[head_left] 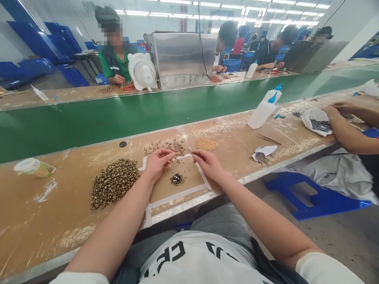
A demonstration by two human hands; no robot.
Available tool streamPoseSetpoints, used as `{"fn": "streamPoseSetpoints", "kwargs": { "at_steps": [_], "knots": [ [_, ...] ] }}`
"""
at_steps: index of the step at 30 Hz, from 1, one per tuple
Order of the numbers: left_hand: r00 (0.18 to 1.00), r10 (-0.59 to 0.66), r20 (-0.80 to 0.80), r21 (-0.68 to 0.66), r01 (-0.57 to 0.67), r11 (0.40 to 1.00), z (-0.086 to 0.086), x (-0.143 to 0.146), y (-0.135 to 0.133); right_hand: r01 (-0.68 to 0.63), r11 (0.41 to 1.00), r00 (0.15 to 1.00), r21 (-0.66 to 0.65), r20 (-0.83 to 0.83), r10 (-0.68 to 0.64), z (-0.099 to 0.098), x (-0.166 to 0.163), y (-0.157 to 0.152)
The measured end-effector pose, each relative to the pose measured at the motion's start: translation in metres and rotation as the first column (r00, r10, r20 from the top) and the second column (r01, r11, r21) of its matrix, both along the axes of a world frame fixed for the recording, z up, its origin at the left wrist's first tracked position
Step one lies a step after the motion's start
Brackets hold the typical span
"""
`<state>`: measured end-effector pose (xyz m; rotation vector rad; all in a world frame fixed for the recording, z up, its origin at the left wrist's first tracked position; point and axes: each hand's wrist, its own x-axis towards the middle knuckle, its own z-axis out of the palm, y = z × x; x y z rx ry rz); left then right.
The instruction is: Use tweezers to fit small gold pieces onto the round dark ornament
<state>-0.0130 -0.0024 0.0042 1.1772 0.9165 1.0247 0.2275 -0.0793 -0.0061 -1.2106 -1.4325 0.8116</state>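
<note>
My left hand (158,163) is closed in a pinch above the taped area of the bench; whatever sits between its fingertips is too small to make out. Thin tweezers (190,151) are held in my right hand (209,165), their tips pointing left toward the left fingertips. Small dark brass-coloured pieces (174,146) lie scattered just beyond both hands. Past the right hand is a patch of small tan beads (207,144). Between my forearms sits a small round black dish (177,179) with shiny contents. A heap of brass-coloured ring-like parts (115,183) lies left of my left hand.
A cup (34,167) lies at far left, and a black disc (122,144) near the back edge. White glue bottles (262,112) stand to the right, near another pair of tweezers (269,139). A co-worker's arm (352,130) reaches a white bag (316,122). A green belt (177,102) runs behind.
</note>
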Motion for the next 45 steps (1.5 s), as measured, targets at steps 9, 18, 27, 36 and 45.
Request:
{"fn": "streamPoseSetpoints", "kwargs": {
  "at_steps": [9,18,27,36,45],
  "knots": [
    [0.982,-0.126,0.144,-0.112,0.142,0.984,-0.004,0.002,0.005,0.036,0.970,0.982,0.241,0.173,-0.080,-0.005,-0.029,0.007],
    [0.956,-0.221,0.192,-0.100,0.243,0.965,-0.003,0.005,0.004,-0.001,0.920,0.922,0.392,0.356,-0.151,-0.004,-0.027,0.000],
    [0.947,-0.279,0.160,0.019,0.280,0.960,-0.002,0.006,0.006,-0.030,0.896,0.881,0.443,0.436,-0.186,-0.004,-0.022,-0.002],
    [0.936,-0.317,0.156,0.083,0.307,0.948,0.002,0.009,0.006,-0.039,0.844,0.804,0.535,0.518,-0.292,0.002,-0.018,-0.005],
    [0.939,-0.300,0.170,0.029,0.299,0.954,0.003,0.008,0.005,-0.019,0.844,0.803,0.535,0.511,-0.306,0.005,-0.018,-0.007]
  ]
}}
